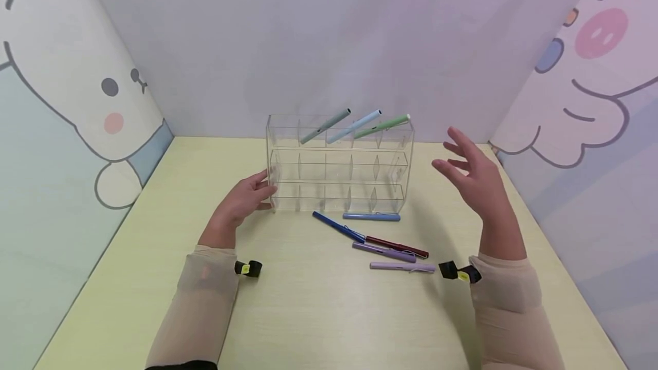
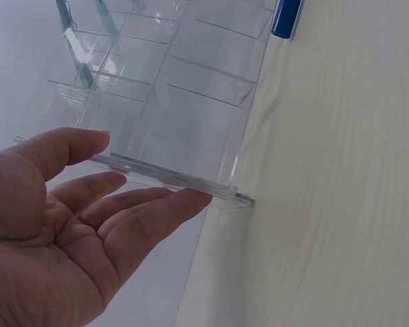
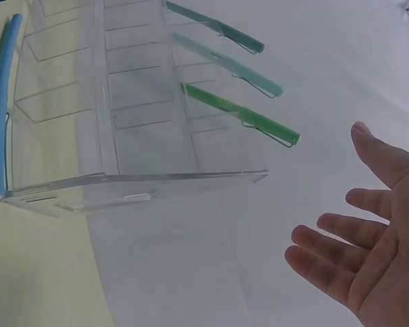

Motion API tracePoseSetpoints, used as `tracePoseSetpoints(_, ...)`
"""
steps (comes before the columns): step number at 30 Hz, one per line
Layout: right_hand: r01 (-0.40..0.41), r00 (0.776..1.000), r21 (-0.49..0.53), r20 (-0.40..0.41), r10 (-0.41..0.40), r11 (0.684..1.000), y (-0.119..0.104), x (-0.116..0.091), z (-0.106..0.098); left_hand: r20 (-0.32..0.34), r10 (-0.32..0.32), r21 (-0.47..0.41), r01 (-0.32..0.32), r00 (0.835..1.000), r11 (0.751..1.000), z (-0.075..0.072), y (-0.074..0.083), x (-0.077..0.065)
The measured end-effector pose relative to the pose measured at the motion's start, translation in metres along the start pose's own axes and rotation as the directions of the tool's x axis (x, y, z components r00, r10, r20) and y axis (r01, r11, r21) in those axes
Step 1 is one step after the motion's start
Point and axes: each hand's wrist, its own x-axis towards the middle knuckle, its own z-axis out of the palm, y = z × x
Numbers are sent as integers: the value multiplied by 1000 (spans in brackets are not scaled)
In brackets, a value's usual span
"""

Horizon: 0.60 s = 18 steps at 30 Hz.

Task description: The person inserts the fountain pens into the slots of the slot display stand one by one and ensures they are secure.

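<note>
A clear acrylic pen rack point(image 1: 338, 157) with tiered compartments stands at the back of the table. My left hand point(image 1: 245, 198) holds its left side panel, the thumb on one side and fingers on the other; the left wrist view shows the panel point(image 2: 184, 180) between them. Leaning in the top tier are a grey-green pen point(image 1: 326, 125), a light blue pen point(image 1: 354, 126) and a green pen point(image 1: 382, 126). To the right of the rack my right hand point(image 1: 475, 179) is raised, its fingers spread and holding nothing. It is apart from the green pen point(image 3: 242, 114).
In front of the rack lie a blue pen point(image 1: 371, 217), a dark blue pen point(image 1: 337, 226), a dark red pen point(image 1: 397, 246), a purple pen point(image 1: 382, 252) and a lilac pen point(image 1: 401, 266). Walls with cartoon animals point(image 1: 601, 33) border the table point(image 1: 308, 313).
</note>
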Motion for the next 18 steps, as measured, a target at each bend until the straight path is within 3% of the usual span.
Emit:
tracePoseSetpoints(5, -35, 993, -29, 108, 38, 999, 6, -11, 0, 8, 3, -4, -3, 1000, 1000, 0, 0, 0)
tracePoseSetpoints(8, -56, 977, -63, 201, 68, 996, 7, -14, -1, 11, 6, -5, -6, 1000, 1000, 0, 0, 1)
tracePoseSetpoints(14, -77, 912, -156, 388, 133, 985, 9, -18, 1, 16, 4, -2, -4, 1000, 1000, -2, -4, 2)
tracePoseSetpoints(18, -34, 866, -210, 482, 134, 977, 11, -19, 6, 18, 9, -4, -9, 1000, 1000, -3, -4, 3)
